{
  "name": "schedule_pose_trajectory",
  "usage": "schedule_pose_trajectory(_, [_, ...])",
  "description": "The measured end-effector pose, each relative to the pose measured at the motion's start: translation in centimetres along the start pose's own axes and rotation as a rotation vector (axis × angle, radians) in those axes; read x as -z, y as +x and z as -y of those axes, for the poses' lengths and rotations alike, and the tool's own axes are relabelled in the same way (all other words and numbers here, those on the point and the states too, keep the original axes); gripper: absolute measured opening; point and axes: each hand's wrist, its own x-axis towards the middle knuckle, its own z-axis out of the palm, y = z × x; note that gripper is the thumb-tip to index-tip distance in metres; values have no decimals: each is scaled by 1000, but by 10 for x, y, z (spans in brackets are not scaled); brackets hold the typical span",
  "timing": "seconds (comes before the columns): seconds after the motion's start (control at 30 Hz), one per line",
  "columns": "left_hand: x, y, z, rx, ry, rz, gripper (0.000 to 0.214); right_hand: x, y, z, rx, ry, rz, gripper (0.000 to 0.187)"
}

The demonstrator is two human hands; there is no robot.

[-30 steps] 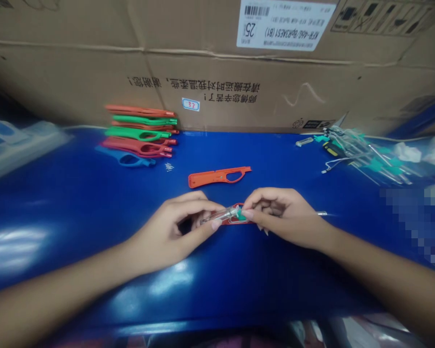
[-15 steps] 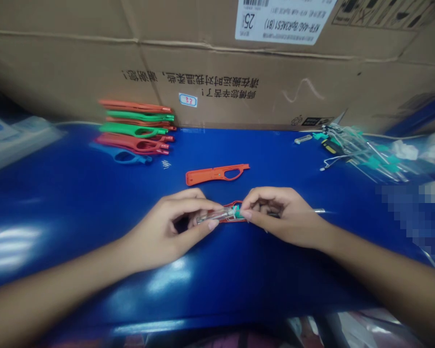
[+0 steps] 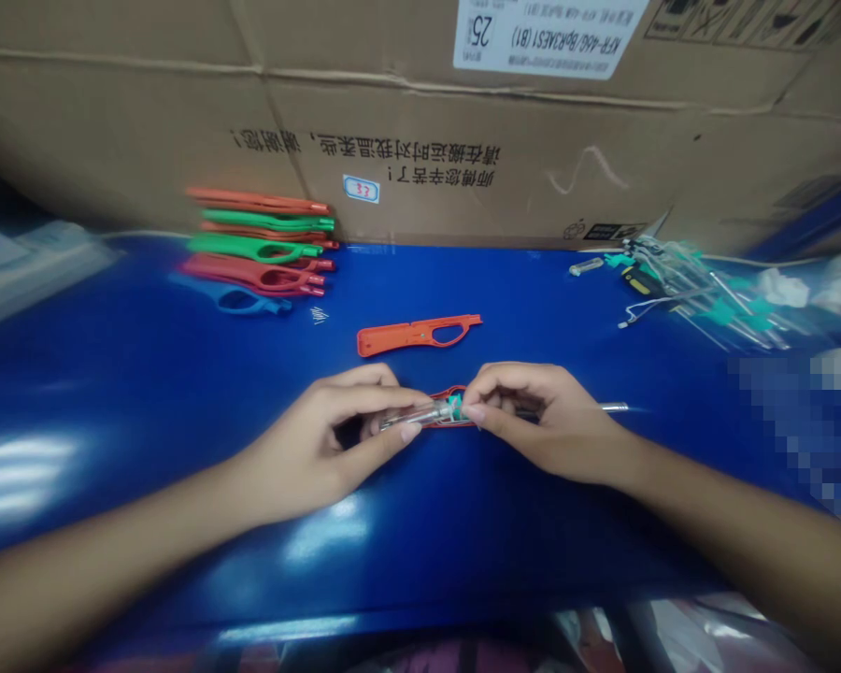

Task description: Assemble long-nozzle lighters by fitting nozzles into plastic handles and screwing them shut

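Observation:
My left hand is closed around a clear gas tank, thumb below and fingers above. At the tank's right end is a green plastic piece, with a pale wire near it, pinched by the fingertips of my right hand. A thin metal rod sticks out to the right past that hand. Beneath these parts lies a red lighter shell half, mostly hidden by my hands. Just beyond my hands rests another lighter shell half, orange, inner side up, with an oval finger opening.
Lighter shells in several colours are stacked at the back left, with tiny metal bits beside them. Metal rods with green parts pile up at the back right, near a small clear tank. A cardboard box walls off the back.
Both hands keep nearly the same grip and place. The whole view has shifted very slightly; the tank and green piece stay together over the red shell.

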Motion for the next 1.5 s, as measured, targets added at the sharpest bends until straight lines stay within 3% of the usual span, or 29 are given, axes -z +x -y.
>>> schedule_pose_trajectory(0.37, [-3, -2, 0, 3, 14, -25, 28, -2, 1, -2, 26, -6, -28, 14])
schedule_pose_trajectory(0.67, [-8, -1, 6, 26, 71, -147, 27, -4, -1, -4, -40, 55, -74, 19])
schedule_pose_trajectory(1.5, [-10, -5, 7, -17, 103, -100, 27, -6, -1, 0, -50, -1, -89, 18])
